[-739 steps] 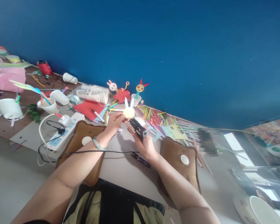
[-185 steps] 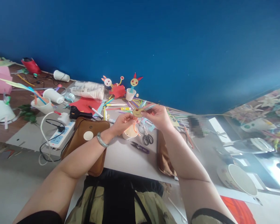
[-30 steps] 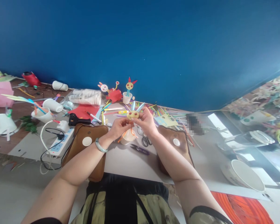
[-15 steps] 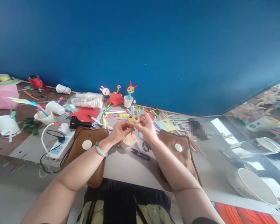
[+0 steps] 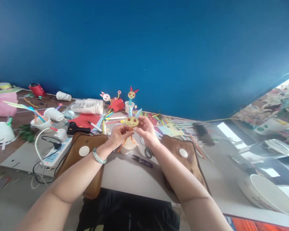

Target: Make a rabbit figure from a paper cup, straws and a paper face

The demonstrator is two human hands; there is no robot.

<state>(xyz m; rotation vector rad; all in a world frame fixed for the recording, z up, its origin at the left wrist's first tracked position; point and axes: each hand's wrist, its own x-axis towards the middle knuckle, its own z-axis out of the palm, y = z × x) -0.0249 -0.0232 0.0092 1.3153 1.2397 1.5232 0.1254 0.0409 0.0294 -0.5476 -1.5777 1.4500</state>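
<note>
Between my two hands is a round yellow paper face point(image 5: 131, 122) with red eyes and light-blue paper ears. My left hand point(image 5: 119, 135) pinches its left edge, and my right hand point(image 5: 146, 130) grips its right edge. Just below stands a white paper cup point(image 5: 128, 147) with orange pipe cleaners rising from it toward the face; whether they join it is hidden by my fingers. Thread snips point(image 5: 143, 161) with dark handles lie on the table right of the cup. Beside them the black handles of scissors point(image 5: 148, 152) show, partly covered by my right hand.
Brown cushions point(image 5: 93, 160) lie under both forearms. At left are a power strip point(image 5: 56, 154) with cords and a black glue gun point(image 5: 78, 129). A finished-looking cup figure point(image 5: 129, 106) stands by the blue wall. A white basin point(image 5: 271, 194) sits at right.
The view has shifted slightly, so the table's things sit a little further left. The yellow face is tilted more upright toward me, with its eyes now plainer; both hands still hold it.
</note>
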